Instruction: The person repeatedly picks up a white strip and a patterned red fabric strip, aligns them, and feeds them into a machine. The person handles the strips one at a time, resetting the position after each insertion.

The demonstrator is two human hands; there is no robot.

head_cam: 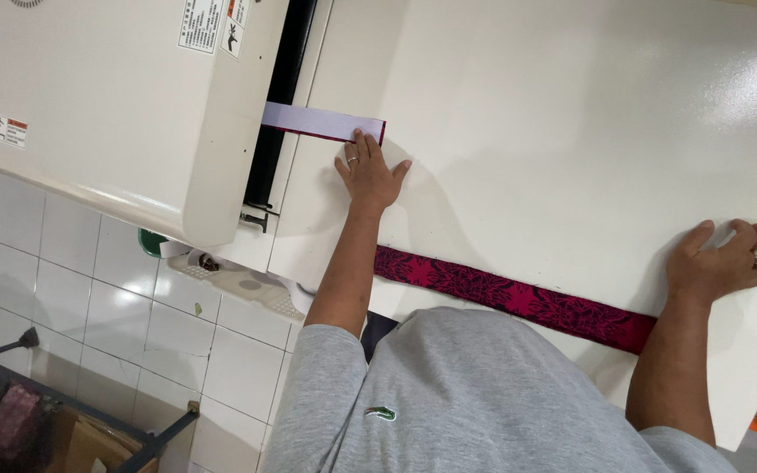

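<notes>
The grey T-shirt point(484, 394) of the person is seen nearest the camera. The left hand point(368, 171) is laid flat, with fingers spread, on the end of a white strip point(321, 121) with a dark red fabric edge, which is fed into the slot of a cream machine point(116, 105). The right hand point(725, 261) is rested on the white bench point(571, 131), fingers curled loosely, holding nothing. A long red patterned fabric strip point(519, 300) is lying along the bench edge between both arms.

Glossy painted table point(571, 131); patterned cloth strip point(519, 298); white strip point(321, 121), perhaps paper
</notes>
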